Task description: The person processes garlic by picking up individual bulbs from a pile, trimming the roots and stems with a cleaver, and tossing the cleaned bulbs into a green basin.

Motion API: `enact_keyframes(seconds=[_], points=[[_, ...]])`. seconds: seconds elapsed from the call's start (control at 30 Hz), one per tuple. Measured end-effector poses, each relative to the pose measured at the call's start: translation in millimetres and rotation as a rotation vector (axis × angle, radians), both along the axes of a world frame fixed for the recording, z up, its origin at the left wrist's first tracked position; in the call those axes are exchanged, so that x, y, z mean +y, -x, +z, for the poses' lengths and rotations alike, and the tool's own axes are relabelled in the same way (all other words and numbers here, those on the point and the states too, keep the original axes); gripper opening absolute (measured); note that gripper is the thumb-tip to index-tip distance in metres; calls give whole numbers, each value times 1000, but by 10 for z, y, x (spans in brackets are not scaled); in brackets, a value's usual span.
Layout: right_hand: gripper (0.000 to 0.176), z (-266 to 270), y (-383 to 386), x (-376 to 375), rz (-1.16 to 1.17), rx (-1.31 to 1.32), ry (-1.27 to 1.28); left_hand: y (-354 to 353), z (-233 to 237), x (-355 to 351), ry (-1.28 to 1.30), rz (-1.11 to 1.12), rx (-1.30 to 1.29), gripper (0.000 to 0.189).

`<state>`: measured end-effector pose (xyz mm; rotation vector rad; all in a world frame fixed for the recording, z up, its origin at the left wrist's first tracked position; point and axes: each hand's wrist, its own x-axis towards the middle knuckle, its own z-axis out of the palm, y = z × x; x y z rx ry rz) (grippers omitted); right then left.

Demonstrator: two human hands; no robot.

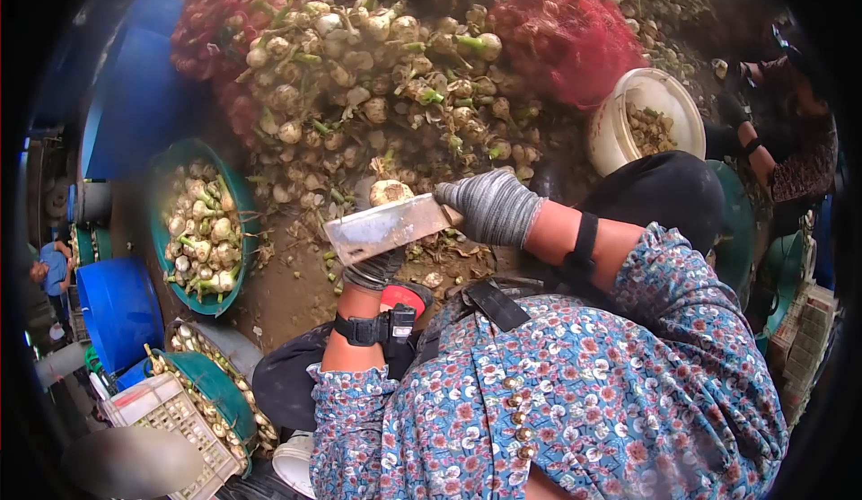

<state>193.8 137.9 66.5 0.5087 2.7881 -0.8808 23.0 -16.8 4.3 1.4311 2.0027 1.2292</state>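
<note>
My right hand, in a grey knit glove, is wrapped round the handle of a cleaver. Its wide, stained blade points left across the front of my left hand. That hand wears a dark glove and grips a garlic bulb, roots upward, right at the blade's upper edge. The blade hides most of the left fingers. Beyond both hands lies a large heap of garlic with cut green stems. Trimmed bits lie on the ground beneath the cleaver.
A green basin of trimmed garlic stands at left. Blue tubs and a white crate sit lower left. Red mesh sacks flank the heap. A white bucket holds scraps at right, near another person's arm.
</note>
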Motion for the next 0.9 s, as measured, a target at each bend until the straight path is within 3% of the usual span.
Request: enact_keyframes(seconds=[0.1, 0.13, 0.2, 0.23, 0.27, 0.3, 0.37, 0.43, 0.5, 0.57, 0.6, 0.63, 0.7, 0.73, 0.77, 0.83, 0.9], points=[[33, -124, -53, 41, 4, 68, -26, -95, 155, 3, 48, 9, 50, 68], [37, -190, -56, 78, -19, 42, -31, -104, 108, -14, 150, -1, -117, 68], [35, -340, -99, 119, -45, 61, -10, 31, -385, -102, 11, -111, 450, 70], [35, -452, -95, 173, -56, 70, -5, 51, -433, -102, -48, -149, 512, 69], [28, -756, 109, 425, -136, -629, -34, -22, -232, -44, -55, -123, 315, 69], [25, -1056, -185, 628, -399, -150, 26, -142, 84, 36, -33, -42, -64, 69], [25, -746, -254, 630, -530, -206, 52, -152, 408, 65, -75, 5, -194, 70], [26, -600, -108, 484, -563, 25, 180, -23, 187, 57, -69, 22, -201, 74], [37, -448, -4, 276, -582, 175, 473, -8, 100, 110, -103, 2, -159, 78], [42, -332, 85, 164, -456, 196, 447, -117, 236, 173, -53, 42, -393, 79], [37, -17, 96, 108, -432, 154, 392, -90, 234, 143, 4, 28, -235, 75], [31, -49, 117, 94, -340, 216, 225, 18, 69, 106, 82, -66, 81, 69], [27, 60, 106, 62, -150, 79, 33, 234, -266, 30, 126, -182, 770, 58], [25, -9, 105, 34, -72, 51, -30, 281, -372, -115, 181, -167, 537, 57], [24, -27, 103, 15, -48, 53, -32, 300, -505, -187, 133, -135, 489, 59], [24, -30, 99, -17, -4, 58, -39, 267, -458, -212, 31, -76, 396, 62], [24, -2, 98, -14, 9, 85, -37, 193, -315, -137, -37, 3, 37, 64]])
